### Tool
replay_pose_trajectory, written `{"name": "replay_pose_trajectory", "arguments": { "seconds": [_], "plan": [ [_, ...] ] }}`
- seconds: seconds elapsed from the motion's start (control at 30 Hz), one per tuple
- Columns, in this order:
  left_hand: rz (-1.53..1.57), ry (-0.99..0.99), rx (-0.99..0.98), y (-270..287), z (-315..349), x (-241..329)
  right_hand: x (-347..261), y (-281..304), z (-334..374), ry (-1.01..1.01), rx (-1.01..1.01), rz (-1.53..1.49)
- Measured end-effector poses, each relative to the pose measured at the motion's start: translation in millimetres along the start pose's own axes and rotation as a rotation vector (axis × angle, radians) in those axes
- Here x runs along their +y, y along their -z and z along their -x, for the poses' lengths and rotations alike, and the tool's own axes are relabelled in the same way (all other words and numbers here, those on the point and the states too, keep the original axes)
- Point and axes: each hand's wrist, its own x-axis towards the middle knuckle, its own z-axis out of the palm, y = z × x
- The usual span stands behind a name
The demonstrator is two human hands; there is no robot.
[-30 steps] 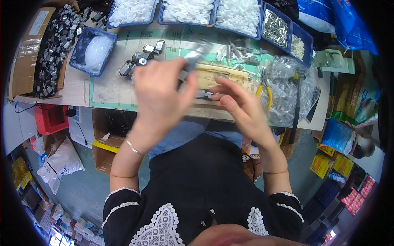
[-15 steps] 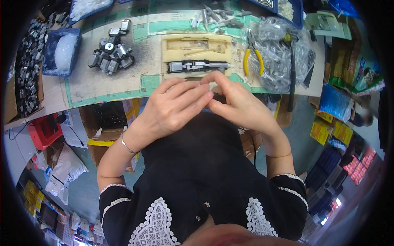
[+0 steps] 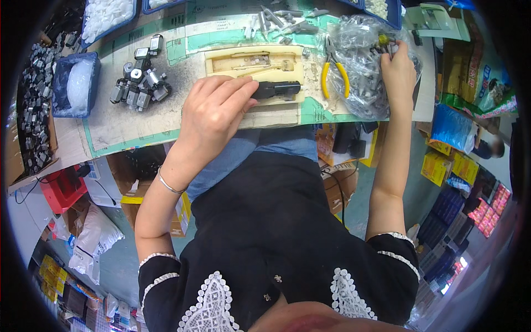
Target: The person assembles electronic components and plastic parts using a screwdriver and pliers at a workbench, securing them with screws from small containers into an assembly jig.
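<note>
Pinches with the left hand point(image 3: 217, 108), with fingers pressed together and thumb underneath, the left end of a glossy black elongated casing point(image 3: 281, 89), laid along the near side of a cream rectangular slotted block point(image 3: 263, 67). Has, left of that hand, a loose heap of silver-and-black boxy metal parts point(image 3: 142, 87) on a pale tabletop point(image 3: 182, 102) smudged with dark grit; farther left, a blue plastic tray point(image 3: 62, 91) holding a translucent white bundle point(image 3: 79, 84). Finds yellow-handled steel pliers point(image 3: 325, 80) between the hands, and crinkled clear plastic wrapping point(image 3: 362, 74) crowding close against the right hand point(image 3: 399, 69). Curls the right fingers beside a dark tool with a yellow end point(image 3: 383, 40), mostly covered; cannot tell whether clasped. Shows, beyond both hands, slim tapered matte-grey pieces point(image 3: 276, 23), scattered loosely.
</note>
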Motion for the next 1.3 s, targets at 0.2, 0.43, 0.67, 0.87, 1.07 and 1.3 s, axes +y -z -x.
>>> {"name": "replay_pose_trajectory", "arguments": {
  "seconds": [0.2, 0.43, 0.67, 0.87, 1.07, 1.3],
  "plan": [
    [-0.012, -0.006, -0.107, 1, -6, 5, 20, -16, -1, 0.156, 0.273, -0.048],
    [-0.23, -0.125, -0.1, -9, -6, 10, -54, 47, 75, 0.402, 0.283, -0.888],
    [-0.435, -0.159, -0.08, -12, -11, 20, -77, 42, 101, 0.42, -0.152, -0.734],
    [-0.449, -0.173, -0.066, -14, -7, 20, -82, 26, 102, 0.472, -0.205, -0.665],
    [-0.558, -0.138, -0.115, -15, 2, 26, -92, 27, 114, 0.651, -0.26, -0.582],
    [-0.416, -0.057, -0.052, -15, 3, 23, -81, 21, 104, 0.408, -0.25, -0.697]
  ]
}}
